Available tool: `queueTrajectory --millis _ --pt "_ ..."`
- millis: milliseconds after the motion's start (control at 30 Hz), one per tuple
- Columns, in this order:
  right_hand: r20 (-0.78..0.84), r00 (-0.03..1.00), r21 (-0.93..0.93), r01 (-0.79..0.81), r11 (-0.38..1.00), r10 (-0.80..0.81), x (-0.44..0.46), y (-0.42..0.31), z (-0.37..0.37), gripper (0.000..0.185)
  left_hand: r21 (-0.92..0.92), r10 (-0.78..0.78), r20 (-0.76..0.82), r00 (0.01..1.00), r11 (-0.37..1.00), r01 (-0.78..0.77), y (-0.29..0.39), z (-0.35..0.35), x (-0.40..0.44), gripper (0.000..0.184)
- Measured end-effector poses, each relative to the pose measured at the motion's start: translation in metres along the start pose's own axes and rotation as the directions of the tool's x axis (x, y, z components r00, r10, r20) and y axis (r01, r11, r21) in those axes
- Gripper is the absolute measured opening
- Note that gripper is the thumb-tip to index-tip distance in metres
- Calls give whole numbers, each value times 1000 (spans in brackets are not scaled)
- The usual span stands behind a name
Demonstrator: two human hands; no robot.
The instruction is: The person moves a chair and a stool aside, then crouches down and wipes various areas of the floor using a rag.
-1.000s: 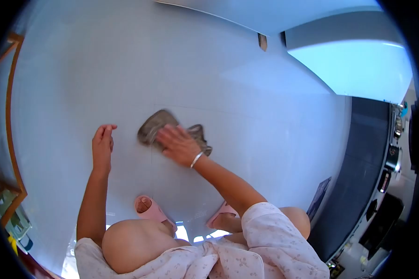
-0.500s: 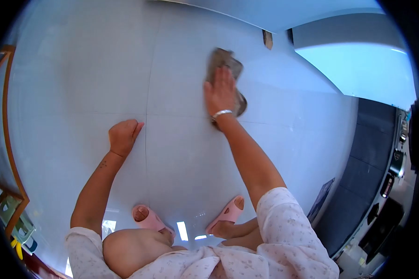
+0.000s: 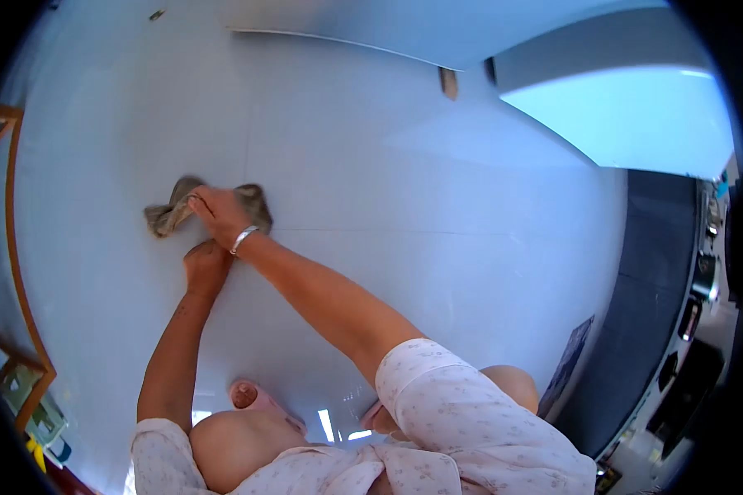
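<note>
A crumpled brown-grey cloth (image 3: pixel 173 213) lies bunched on the pale tiled floor (image 3: pixel 347 280), left of the middle, blurred by motion at its edges. My right hand (image 3: pixel 221 216), with a silver bracelet at the wrist, reaches across to the left and is closed on the cloth, holding it against the floor. Just below it, my left hand (image 3: pixel 206 266) is a closed fist with no object showing in it. The right wrist partly covers that fist; whether the two touch I cannot tell.
A white cabinet-like block (image 3: pixel 619 115) stands at the upper right, with a small wooden piece (image 3: pixel 447 83) by its edge. Dark panels (image 3: pixel 656 247) run down the right. An orange-brown frame (image 3: pixel 15 247) stands at the left. Pink slippers (image 3: pixel 266 404) are below me.
My right hand has swept the cloth from the upper middle of the floor leftward and nearer, and its fingers have gone from flat to bunched. My left fist stays nearly in place.
</note>
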State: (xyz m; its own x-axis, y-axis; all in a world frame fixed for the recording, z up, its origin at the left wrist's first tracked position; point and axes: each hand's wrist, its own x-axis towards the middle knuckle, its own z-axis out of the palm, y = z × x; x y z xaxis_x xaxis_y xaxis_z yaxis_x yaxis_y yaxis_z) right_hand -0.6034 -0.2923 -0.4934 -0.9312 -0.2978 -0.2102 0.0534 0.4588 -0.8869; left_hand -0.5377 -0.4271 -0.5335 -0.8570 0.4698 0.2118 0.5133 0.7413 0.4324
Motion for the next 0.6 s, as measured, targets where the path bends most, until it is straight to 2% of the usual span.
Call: queueTrajectory --millis 33,67,100,167,233,300,333,367,400,433,467,500,567,600 --pt "-77 992 365 -69 929 104 -5 0 2 28 -14 20 -5 1000 1000 -20 4 -1 2 17" --pt "-112 969 684 -84 724 219 -9 3 0 30 12 2 18 1000 1000 -2 5 -2 3 19" --pt "-129 967 679 -77 731 221 -16 5 -13 30 43 -19 38 999 999 17 5 -2 3 20" --pt "-301 882 771 1 637 363 -40 11 -50 40 63 39 -6 999 997 -38 5 -2 4 25" --pt "-579 736 621 121 774 350 -74 16 -89 45 40 38 -13 999 998 -38 8 -5 6 27" --pt "-696 635 574 210 792 336 -111 48 -144 39 52 38 -19 999 998 -37 11 -7 7 28" --pt "-771 519 530 202 824 369 -128 27 -171 42 64 37 -22 999 997 -36 12 -8 8 29" --pt "-855 442 364 136 921 273 -142 55 -197 38 65 35 -25 999 997 -33 12 -8 9 29" --pt "-910 350 300 183 936 223 -151 65 -218 37 65 34 -26 999 997 -32 13 -8 10 29" --pt "-906 337 318 140 938 257 -162 90 -240 40 64 33 -24 999 997 -31 13 -8 9 29" --pt "-927 283 272 59 960 245 -169 110 -257 45 66 24 -30 999 998 -22 13 -7 8 29" --pt "-943 250 203 -93 975 220 -173 125 -271 49 61 26 -27 999 998 -24 11 -7 7 29" --pt "-942 313 -13 -391 920 120 -179 186 -298 45 59 18 -24 1000 998 -17 10 -7 7 29" --pt "-938 323 -13 -388 922 122 -173 204 -300 45 55 28 -24 999 998 -27 10 -9 8 29"
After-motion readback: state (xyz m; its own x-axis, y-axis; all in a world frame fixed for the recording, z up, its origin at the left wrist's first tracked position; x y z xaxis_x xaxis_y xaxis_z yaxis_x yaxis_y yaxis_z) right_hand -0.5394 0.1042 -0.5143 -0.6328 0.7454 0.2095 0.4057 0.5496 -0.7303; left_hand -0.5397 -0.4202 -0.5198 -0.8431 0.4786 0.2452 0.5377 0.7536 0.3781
